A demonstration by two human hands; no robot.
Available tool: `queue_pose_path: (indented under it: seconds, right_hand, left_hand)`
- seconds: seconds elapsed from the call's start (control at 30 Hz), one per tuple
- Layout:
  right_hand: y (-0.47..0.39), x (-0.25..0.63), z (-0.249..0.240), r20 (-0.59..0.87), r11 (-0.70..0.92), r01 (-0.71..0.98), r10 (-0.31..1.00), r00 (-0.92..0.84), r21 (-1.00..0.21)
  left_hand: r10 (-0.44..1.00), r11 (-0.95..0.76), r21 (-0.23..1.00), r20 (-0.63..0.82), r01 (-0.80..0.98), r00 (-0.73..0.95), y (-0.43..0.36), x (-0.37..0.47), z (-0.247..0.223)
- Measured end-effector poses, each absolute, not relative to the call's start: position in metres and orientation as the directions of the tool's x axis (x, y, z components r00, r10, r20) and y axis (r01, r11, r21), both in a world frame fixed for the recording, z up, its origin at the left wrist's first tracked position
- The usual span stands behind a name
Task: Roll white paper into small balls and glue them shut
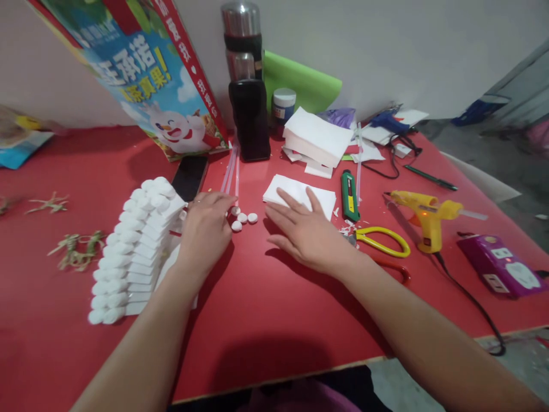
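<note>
My left hand (206, 229) rests on the red table with loosely bent fingers, its fingertips beside several small round white pieces (242, 218). Index finger and thumb look apart, but the other fingers are partly hidden. Spread flat, my right hand (306, 232) reaches with its fingertips onto a stack of white cards (300, 191). To the left of my left hand, white strips with rounded puffy ends (115, 257) lie fanned in an overlapping row. The black phone (190, 177) is just behind that hand.
Right of my right hand are yellow-handled pliers (384, 240), a green cutter (350, 194), a yellow glue gun (429, 214) with its cord, and a purple power box (500, 266). Behind stand a printed bag (158, 86), a thermos (242, 34) and thick white cards (317, 137).
</note>
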State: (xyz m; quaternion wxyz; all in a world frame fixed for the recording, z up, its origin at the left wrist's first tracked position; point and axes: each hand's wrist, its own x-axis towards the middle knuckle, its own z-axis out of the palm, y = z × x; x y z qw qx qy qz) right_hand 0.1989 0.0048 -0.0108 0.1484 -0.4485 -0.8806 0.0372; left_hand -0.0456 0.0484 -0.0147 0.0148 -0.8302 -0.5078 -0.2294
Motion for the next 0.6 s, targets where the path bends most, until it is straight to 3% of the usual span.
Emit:
queue_pose_path:
  seconds: [0.1, 0.23, 0.3, 0.4, 0.5, 0.6]
  right_hand:
    - [0.009, 0.194, -0.017, 0.178, 0.624, 0.753, 0.782, -0.598, -0.208]
    - [0.008, 0.213, -0.004, 0.374, 0.514, 0.84, 0.823, -0.427, -0.175]
    - [0.003, 0.232, 0.009, 0.387, 0.448, 0.875, 0.851, -0.355, -0.182]
    - [-0.004, 0.259, 0.025, 0.169, 0.366, 0.91, 0.927, -0.336, -0.195]
    - [-0.008, 0.271, 0.03, -0.08, 0.3, 0.946, 0.947, -0.311, -0.121]
    - [-0.007, 0.269, 0.029, -0.221, 0.251, 0.966, 0.941, -0.257, -0.056]
  left_hand:
    - [0.783, -0.537, 0.224, 0.49, 0.813, 0.383, 0.046, -0.041, -0.015]
    - [0.708, -0.654, 0.245, 0.533, 0.716, 0.464, 0.039, -0.03, -0.015]
    - [0.684, -0.687, 0.22, 0.518, 0.692, 0.514, 0.037, -0.025, -0.017]
    - [0.665, -0.719, 0.198, 0.472, 0.666, 0.578, 0.036, -0.022, -0.021]
    - [0.659, -0.729, 0.188, 0.454, 0.658, 0.6, 0.038, -0.022, -0.024]
    - [0.663, -0.725, 0.18, 0.443, 0.665, 0.604, 0.04, -0.023, -0.025]
